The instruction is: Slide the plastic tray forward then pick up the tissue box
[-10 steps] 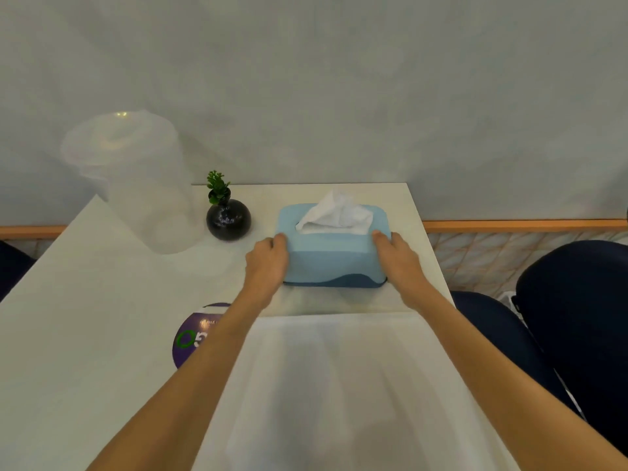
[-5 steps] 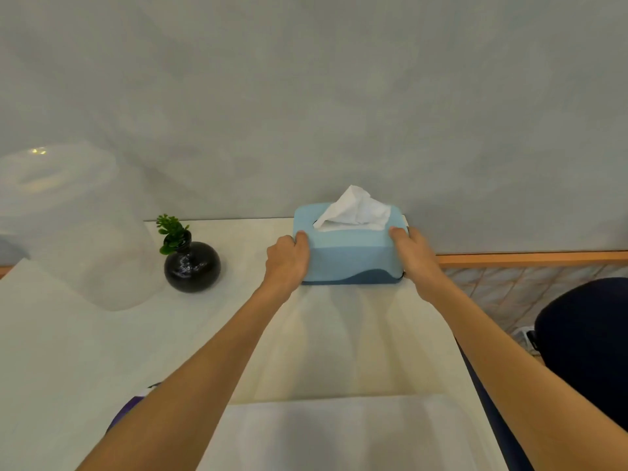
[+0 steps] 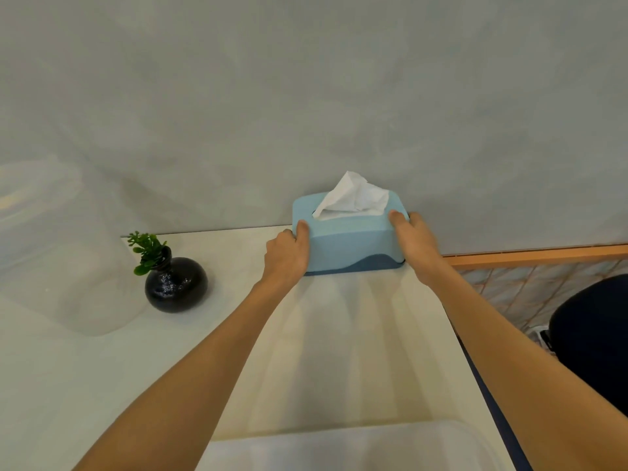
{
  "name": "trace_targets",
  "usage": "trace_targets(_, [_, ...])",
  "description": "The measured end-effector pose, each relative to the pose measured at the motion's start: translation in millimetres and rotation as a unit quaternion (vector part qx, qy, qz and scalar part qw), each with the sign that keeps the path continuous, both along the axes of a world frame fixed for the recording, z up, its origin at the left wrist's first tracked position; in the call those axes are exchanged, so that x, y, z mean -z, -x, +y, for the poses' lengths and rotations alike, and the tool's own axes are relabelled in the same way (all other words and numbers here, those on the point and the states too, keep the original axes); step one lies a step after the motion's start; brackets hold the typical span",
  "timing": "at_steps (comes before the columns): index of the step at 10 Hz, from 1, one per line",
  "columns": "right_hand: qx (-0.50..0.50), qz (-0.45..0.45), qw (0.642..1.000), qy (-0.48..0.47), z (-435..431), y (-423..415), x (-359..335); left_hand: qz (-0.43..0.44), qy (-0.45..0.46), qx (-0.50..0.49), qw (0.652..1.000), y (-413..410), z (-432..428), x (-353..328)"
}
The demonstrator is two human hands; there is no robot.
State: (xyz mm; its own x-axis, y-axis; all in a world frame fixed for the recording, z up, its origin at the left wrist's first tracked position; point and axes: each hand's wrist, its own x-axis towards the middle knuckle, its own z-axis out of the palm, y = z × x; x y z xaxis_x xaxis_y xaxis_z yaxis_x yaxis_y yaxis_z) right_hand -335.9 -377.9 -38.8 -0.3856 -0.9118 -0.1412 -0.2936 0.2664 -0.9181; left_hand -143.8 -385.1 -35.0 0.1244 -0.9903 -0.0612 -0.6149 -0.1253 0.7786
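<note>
One head-worn view – looking forward and down along both forearms, across the table [image 3: 339, 351] toward the wall [image 3: 306, 96]

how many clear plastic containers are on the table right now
2. A tall clear container stands at the far left, beside the black vase. The plastic tray lies at the near edge, between the forearms. Others may sit outside the frame.

Two bare forearms entering from six o'clock, no sleeves visible, left hand [image 3: 289, 253] and right hand [image 3: 416, 244] bare, no rings, watch or gloves in view, short nails on visible thumbs
</note>
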Motion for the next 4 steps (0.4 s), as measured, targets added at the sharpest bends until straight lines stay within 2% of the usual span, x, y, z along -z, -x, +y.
trace_targets(1, [0.004, 0.013, 1.0, -0.007, 7.2, -1.1, -3.7, 0.006, -0.003, 0.018, 1.0, -7.6, 7.6, -2.1])
trace_targets(2, [0.028, 0.066, 0.997, 0.004, 19.9, -2.6, -11.2, 0.002, 0.006, 0.036, 0.999, -14.8, 23.4, -10.9])
trace_targets(3, [0.043, 0.198, 0.977, 0.064, 44.4, -9.1, -25.1, -0.03, 0.021, 0.031, 0.999, -25.0, 40.2, -23.0])
trace_targets(4, [0.019, 0.353, 0.927, 0.127, 71.5, -20.8, -42.3, -0.039, 0.058, 0.033, 0.997, -38.7, 60.1, -36.8])
